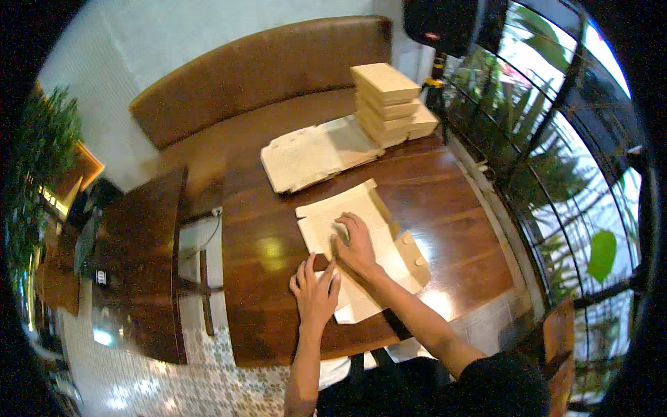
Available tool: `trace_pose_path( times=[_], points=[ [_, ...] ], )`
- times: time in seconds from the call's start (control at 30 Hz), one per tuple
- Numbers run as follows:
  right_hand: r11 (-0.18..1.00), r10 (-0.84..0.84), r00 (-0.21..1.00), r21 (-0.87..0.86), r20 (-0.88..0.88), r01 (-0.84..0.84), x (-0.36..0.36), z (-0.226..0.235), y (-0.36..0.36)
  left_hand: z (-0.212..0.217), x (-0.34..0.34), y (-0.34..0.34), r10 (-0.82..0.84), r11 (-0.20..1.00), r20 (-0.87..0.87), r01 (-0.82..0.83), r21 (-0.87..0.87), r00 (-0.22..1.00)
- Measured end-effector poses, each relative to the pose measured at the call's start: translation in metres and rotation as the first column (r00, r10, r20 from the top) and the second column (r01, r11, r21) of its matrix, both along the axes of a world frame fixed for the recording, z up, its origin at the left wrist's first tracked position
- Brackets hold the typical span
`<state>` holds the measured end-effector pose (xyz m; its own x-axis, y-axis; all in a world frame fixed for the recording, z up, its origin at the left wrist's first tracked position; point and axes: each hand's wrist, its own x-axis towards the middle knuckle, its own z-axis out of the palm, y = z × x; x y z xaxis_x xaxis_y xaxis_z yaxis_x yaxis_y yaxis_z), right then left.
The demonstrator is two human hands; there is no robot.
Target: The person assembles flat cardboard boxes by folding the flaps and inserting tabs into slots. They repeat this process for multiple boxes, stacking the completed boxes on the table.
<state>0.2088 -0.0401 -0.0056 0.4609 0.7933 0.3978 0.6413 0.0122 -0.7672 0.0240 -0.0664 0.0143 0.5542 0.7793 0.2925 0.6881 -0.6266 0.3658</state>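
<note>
A tan cardboard box blank (323, 211), partly folded, lies on the dark wooden table in front of me. My right hand (356, 244) reaches over its middle, fingers bent and thumb apart from them. My left hand (315, 290) is at the blank's left edge, beside a side flap, with its fingers spread. Both hands appear to touch the cardboard, but I cannot make out a firm grip in either. A side flap with rounded tabs (413, 258) stands out on the right. The hands and right forearm hide part of the blank's near half.
Flat cardboard blanks (299, 161) lie farther back on the table (260, 306). Behind them on the right rises a stack of folded boxes (385, 97). A brown padded bench (257, 69) runs along the wall. Black railings (538, 149) and plants border the right side.
</note>
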Motion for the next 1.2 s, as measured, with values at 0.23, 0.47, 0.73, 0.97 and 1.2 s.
trace_pose_path(
  times=[0.23,0.47,0.73,0.97,1.2],
  points=[
    [0.945,-0.294,0.951,0.178,0.097,0.274,0.041,0.025,-0.066,0.0,0.004,-0.004,0.029,0.999,-0.111,-0.026,0.028,0.993],
    [0.872,-0.202,0.899,-0.346,0.389,0.347,0.064,0.024,-0.11,-0.003,0.007,-0.001,0.023,1.0,-0.081,-0.021,0.017,0.996],
    [0.906,0.061,0.87,-0.394,0.489,0.157,0.055,0.016,-0.109,-0.005,0.003,0.0,0.008,0.999,-0.098,-0.004,0.048,0.995],
    [0.876,0.153,0.823,-0.46,0.548,0.144,0.064,0.037,-0.096,-0.011,0.003,-0.001,0.024,0.997,-0.134,-0.013,0.082,0.991],
    [0.932,0.033,0.841,-0.321,0.54,0.169,0.054,0.022,-0.092,-0.013,0.002,-0.001,0.068,0.995,-0.119,-0.058,0.085,0.991]
  ],
)
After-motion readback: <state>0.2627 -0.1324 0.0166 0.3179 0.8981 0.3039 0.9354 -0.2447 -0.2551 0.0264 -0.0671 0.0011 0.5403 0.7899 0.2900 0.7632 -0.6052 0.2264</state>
